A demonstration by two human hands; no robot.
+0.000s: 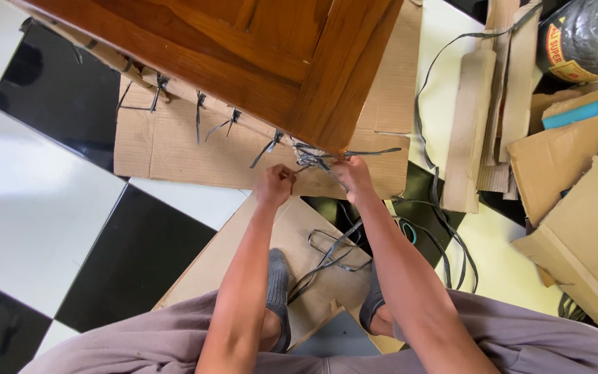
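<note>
Looking from the left, I see a black-and-white tiled floor (43, 201), then flat cardboard (174, 149) under a brown wooden door panel (243, 48) whose edge is wrapped in cardboard and tied with several dark straps. My left hand (275, 185) is closed in a fist, pinching one end of a thin dark plastic strap (316, 158). The strap is knotted and tangled at the panel's lower corner, with loose ends sticking out. My right hand (353, 176) grips its other side, fingers closed. More strap loops (333, 249) lie between my grey-socked feet, and cardboard scraps (576, 180) pile up at right.
</note>
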